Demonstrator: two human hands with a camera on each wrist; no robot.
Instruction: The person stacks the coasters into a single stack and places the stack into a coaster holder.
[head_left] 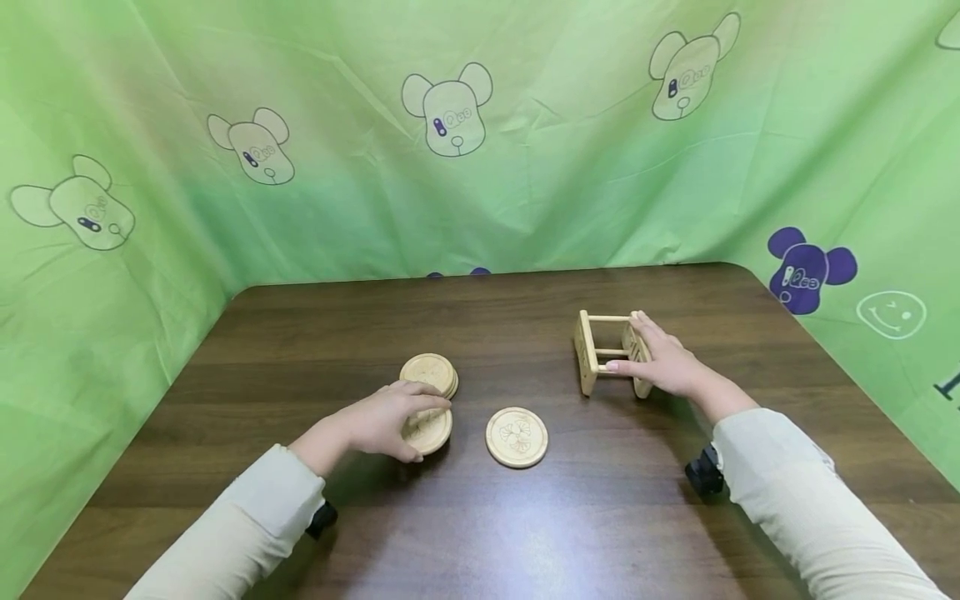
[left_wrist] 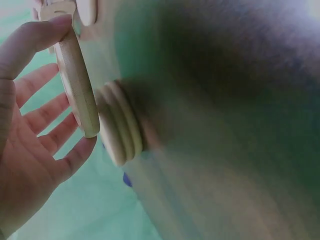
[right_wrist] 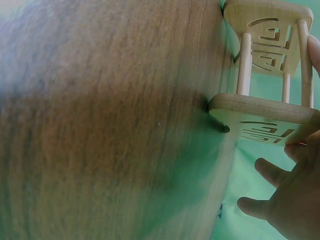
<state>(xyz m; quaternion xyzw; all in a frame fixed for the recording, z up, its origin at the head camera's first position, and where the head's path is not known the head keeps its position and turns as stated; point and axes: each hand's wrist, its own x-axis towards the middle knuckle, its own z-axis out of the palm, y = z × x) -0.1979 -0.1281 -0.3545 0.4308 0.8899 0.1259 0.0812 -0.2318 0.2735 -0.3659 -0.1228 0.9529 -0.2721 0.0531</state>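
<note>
My left hand (head_left: 382, 421) pinches a round light-wood coaster (head_left: 429, 432) by its edge, thumb on one side and fingertips on the other. In the left wrist view that coaster (left_wrist: 79, 85) is tilted, close by a small stack of coasters (left_wrist: 120, 125). From the head the stack (head_left: 427, 368) lies just beyond the hand. A single coaster (head_left: 517, 437) with an engraved leaf pattern lies flat to the right. My right hand (head_left: 667, 362) grips the near-right panel of a wooden coaster holder (head_left: 587, 358). Cut-out side panels joined by rods show on the holder (right_wrist: 265, 107) in the right wrist view.
A dark wood-grain table (head_left: 480, 533) carries everything. Green cloth (head_left: 540, 208) printed with bear heads hangs behind it and along both sides. Each wrist wears a small black camera, such as the one below the right sleeve (head_left: 705, 472).
</note>
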